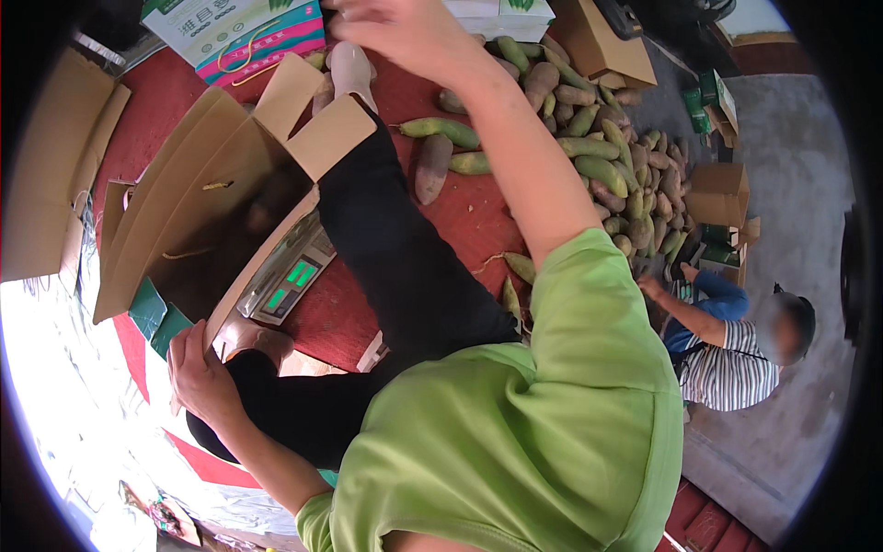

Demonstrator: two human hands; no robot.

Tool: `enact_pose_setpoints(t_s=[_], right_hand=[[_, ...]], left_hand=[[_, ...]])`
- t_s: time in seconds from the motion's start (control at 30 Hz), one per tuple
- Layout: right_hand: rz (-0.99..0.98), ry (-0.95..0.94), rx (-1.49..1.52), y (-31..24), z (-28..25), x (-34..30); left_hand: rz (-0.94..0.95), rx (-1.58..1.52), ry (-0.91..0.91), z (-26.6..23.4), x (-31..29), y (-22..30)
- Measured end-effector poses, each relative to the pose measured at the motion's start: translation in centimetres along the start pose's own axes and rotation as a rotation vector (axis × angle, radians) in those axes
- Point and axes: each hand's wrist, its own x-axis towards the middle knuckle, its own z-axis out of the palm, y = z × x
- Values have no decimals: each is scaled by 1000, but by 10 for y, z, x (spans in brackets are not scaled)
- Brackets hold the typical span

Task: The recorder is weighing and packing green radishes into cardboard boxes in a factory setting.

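My left hand (204,379) has its fingers wrapped over the near edge of an open cardboard box (230,189), whose flaps stand up. The box's inside is dark, and I cannot make out what lies in it. Beside its right wall, a scale (287,276) shows a lit green display. My right hand (395,35) reaches far forward, next to a printed white, pink and blue carton (248,41) with a cord handle. The picture's top edge cuts off part of that hand, so its grip is unclear. Under its wrist is my foot in a pale sock (351,72).
Long green radishes (441,132) and brownish-purple roots (432,170) lie on the red ground cloth (483,216), heaped up to the right. A person in a striped shirt (731,373) sits beyond the heap. More cardboard boxes (598,46) stand around, including one at far left (46,166).
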Motion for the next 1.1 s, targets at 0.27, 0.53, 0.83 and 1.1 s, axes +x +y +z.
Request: enact_pose_setpoints(t_s=[0.27,0.53,0.83,1.1], right_hand=[[648,109,-431,222,-8,-191],[985,-4,-525,295,55,-260],[1196,442,-145,362,90,-233],[1469,585,-606,358,129,-195]], left_hand=[[-27,15,11,2,-2,2],[-14,19,22,3,0,4],[-10,-37,55,2,1,14],[-8,21,54,-2,8,10]])
